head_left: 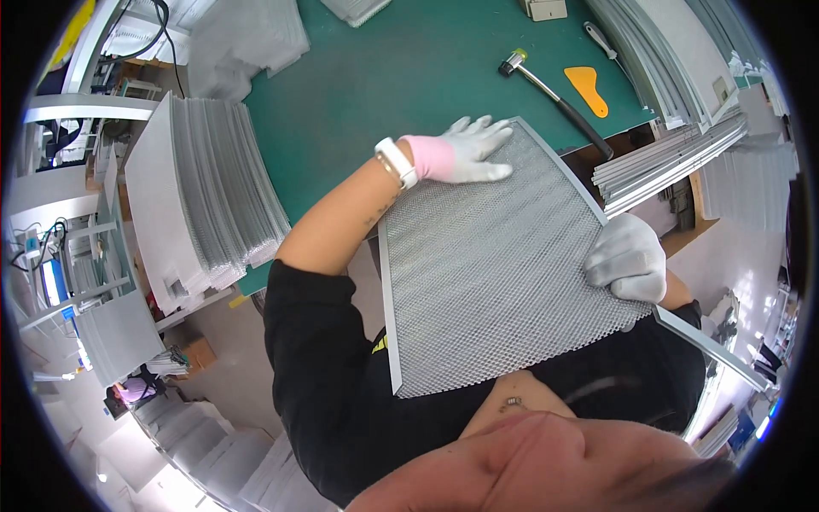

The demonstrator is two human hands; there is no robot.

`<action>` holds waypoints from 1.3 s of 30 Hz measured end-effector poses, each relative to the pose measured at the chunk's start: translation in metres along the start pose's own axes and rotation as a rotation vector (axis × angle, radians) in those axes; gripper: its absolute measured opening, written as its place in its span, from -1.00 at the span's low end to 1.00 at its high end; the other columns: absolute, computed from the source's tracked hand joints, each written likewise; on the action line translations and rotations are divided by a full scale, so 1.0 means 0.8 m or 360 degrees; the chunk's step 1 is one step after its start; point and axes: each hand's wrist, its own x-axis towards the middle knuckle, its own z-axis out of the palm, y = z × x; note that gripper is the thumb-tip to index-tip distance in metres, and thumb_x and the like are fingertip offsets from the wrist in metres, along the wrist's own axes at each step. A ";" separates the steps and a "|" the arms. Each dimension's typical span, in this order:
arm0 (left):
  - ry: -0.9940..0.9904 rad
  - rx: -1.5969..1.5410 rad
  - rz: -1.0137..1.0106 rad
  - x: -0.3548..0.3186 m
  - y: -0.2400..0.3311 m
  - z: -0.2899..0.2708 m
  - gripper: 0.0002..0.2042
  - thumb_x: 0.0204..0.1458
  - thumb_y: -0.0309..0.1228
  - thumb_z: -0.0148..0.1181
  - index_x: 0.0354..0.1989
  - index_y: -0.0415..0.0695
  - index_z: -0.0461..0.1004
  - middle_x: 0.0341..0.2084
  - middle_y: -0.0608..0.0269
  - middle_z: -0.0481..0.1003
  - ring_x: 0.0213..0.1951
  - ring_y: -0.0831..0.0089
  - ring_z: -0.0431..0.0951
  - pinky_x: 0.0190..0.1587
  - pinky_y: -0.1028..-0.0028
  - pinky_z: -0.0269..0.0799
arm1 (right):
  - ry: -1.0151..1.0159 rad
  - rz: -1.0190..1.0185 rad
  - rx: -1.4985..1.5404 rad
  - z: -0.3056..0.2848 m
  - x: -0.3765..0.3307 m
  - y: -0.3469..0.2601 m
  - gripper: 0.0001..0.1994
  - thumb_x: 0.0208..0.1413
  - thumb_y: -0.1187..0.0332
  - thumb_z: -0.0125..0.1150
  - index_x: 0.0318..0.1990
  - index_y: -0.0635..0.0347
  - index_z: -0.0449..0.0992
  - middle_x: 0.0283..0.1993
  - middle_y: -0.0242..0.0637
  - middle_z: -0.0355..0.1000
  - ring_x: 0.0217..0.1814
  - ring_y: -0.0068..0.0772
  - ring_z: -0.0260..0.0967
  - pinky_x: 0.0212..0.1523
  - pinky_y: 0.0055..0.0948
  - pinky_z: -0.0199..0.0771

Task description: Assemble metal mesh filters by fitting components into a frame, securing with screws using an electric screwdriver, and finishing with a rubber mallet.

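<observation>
A grey metal mesh panel (486, 264) lies partly on the workbench's near edge and reaches back to my body. Thin metal edging runs along its left and right sides, while the near edge shows bare mesh. My left hand (469, 154), in a white glove with a pink cuff, rests flat on the panel's far part, fingers spread. At the right edge my gloved right hand (629, 258) is closed in a fist around a metal frame strip (712, 348), which sticks out toward the lower right. The fist hides part of the strip and the panel's right corner.
On the green bench top (384, 77) lie a hammer (554, 98), a yellow scraper (586, 90) and a screwdriver (600, 39). Mesh panels (213, 179) are stacked at left. Metal strips (674, 162) lie in a bundle at right, beside more stacked panels (674, 60).
</observation>
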 end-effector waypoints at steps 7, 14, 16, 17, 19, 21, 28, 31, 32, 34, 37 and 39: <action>0.0178 -0.0279 -0.0206 -0.019 0.000 -0.046 -0.49 0.27 -0.01 -0.17 0.15 -0.14 0.42 0.07 -0.02 0.45 0.15 0.10 0.40 0.25 0.30 0.23 | 0.0190 -0.0250 -0.0138 -0.005 0.032 0.030 -0.68 0.33 0.22 -0.14 -0.25 0.35 0.40 -0.24 -0.06 0.50 -0.27 -0.23 0.51 -0.36 -0.37 0.51; 0.0689 -0.1417 0.1168 -0.174 0.041 -0.086 -0.18 0.17 0.27 -0.20 0.16 -0.37 0.34 0.07 -0.20 0.43 0.11 -0.06 0.44 0.16 0.03 0.37 | 0.0779 0.0411 -0.0188 -0.043 0.105 0.077 -0.84 0.14 0.40 0.26 -0.22 0.33 0.53 -0.32 -0.16 0.54 -0.41 -0.44 0.48 -0.43 -0.50 0.48; 0.1384 -0.1096 0.1492 -0.205 0.041 -0.051 -0.20 0.16 0.33 -0.27 0.12 -0.25 0.37 0.07 -0.14 0.41 0.09 -0.15 0.44 0.08 -0.04 0.42 | 0.0791 0.0980 -0.0408 -0.058 0.119 0.093 -0.87 0.12 0.41 0.28 -0.32 0.33 0.58 -0.45 -0.27 0.53 -0.49 -0.55 0.45 -0.45 -0.59 0.46; 0.2303 -0.0861 0.1157 -0.204 0.061 -0.040 -0.51 0.18 -0.02 -0.08 -0.07 -0.27 0.42 -0.19 -0.08 0.46 -0.13 -0.01 0.51 -0.12 0.13 0.47 | 0.0840 0.0839 -0.0091 -0.058 0.102 0.102 -0.79 0.18 0.50 0.12 -0.04 0.32 0.46 -0.18 -0.18 0.51 -0.23 -0.46 0.46 -0.20 -0.47 0.48; 0.3070 -0.0461 0.0708 -0.193 0.083 -0.042 -0.85 0.16 -0.41 0.12 -0.32 -0.27 0.45 -0.48 0.01 0.51 -0.38 0.17 0.59 -0.38 0.35 0.48 | 0.0813 0.0651 -0.0041 -0.039 0.131 0.103 -0.82 0.19 0.50 0.10 -0.08 0.34 0.46 -0.18 -0.15 0.50 -0.22 -0.40 0.46 -0.19 -0.44 0.48; 0.2792 -0.0362 0.0811 -0.174 0.103 -0.058 -0.90 0.09 -0.49 0.16 -0.40 -0.25 0.44 -0.54 0.07 0.52 -0.46 0.21 0.58 -0.46 0.39 0.45 | 0.0531 0.0685 -0.0518 -0.049 0.121 0.097 -0.87 0.23 0.44 0.10 -0.18 0.34 0.45 -0.24 -0.09 0.47 -0.22 -0.24 0.42 -0.18 -0.37 0.47; 0.1519 0.0107 0.1179 -0.195 0.117 -0.078 -0.51 0.28 -0.22 -0.15 -0.77 -0.07 0.19 -0.75 0.22 0.36 -0.70 0.48 0.40 -0.60 0.50 0.40 | 0.0504 0.0075 0.0002 -0.036 0.095 0.075 -0.75 0.20 0.21 0.21 -0.31 0.25 0.49 -0.43 -0.14 0.48 -0.39 -0.26 0.45 -0.40 -0.33 0.48; 0.1419 -0.0085 0.1554 -0.192 0.119 -0.033 -0.50 0.27 -0.27 -0.22 -0.79 -0.10 0.25 -0.73 0.20 0.40 -0.65 0.47 0.47 -0.61 0.57 0.38 | 0.0171 -0.0268 0.0206 -0.030 0.070 0.081 -0.68 0.22 0.20 0.16 -0.23 0.38 0.39 -0.31 0.04 0.44 -0.30 -0.09 0.44 -0.40 -0.16 0.48; 0.1471 -0.0073 0.1583 -0.194 0.120 -0.028 -0.45 0.31 -0.23 -0.28 -0.75 -0.16 0.38 -0.70 0.15 0.46 -0.59 0.45 0.55 -0.58 0.58 0.39 | 0.0011 -0.0408 0.0255 -0.029 0.067 0.076 -0.64 0.22 0.20 0.14 -0.19 0.44 0.33 -0.25 0.13 0.42 -0.26 -0.01 0.43 -0.39 -0.08 0.48; 0.1253 -0.0038 0.1520 -0.195 0.129 -0.056 -0.45 0.32 -0.25 -0.28 -0.75 -0.16 0.38 -0.69 0.15 0.46 -0.60 0.44 0.55 -0.58 0.58 0.38 | 0.0050 -0.0281 0.0225 -0.052 0.043 0.045 -0.68 0.08 0.28 0.19 -0.29 0.41 0.31 -0.31 0.12 0.42 -0.30 -0.04 0.41 -0.33 -0.01 0.51; 0.1127 -0.0055 0.1436 -0.227 0.093 -0.063 -0.68 0.14 -0.33 0.03 -0.64 -0.18 0.47 -0.58 0.15 0.50 -0.51 0.37 0.57 -0.51 0.42 0.45 | 0.0134 0.0183 0.0235 -0.054 0.042 0.053 -0.63 0.21 0.18 0.19 -0.03 0.28 0.32 -0.30 -0.20 0.44 -0.19 -0.30 0.44 -0.29 -0.46 0.51; 0.2436 -0.1113 0.0663 -0.194 0.080 -0.001 -0.71 0.02 -0.29 0.27 -0.30 -0.32 0.50 -0.44 0.10 0.52 -0.35 0.21 0.58 -0.28 0.28 0.50 | 0.0980 0.0140 -0.0566 -0.017 0.077 0.057 -0.51 0.19 0.19 0.22 0.13 0.28 0.24 -0.25 -0.28 0.41 -0.07 -0.40 0.45 -0.20 -0.57 0.53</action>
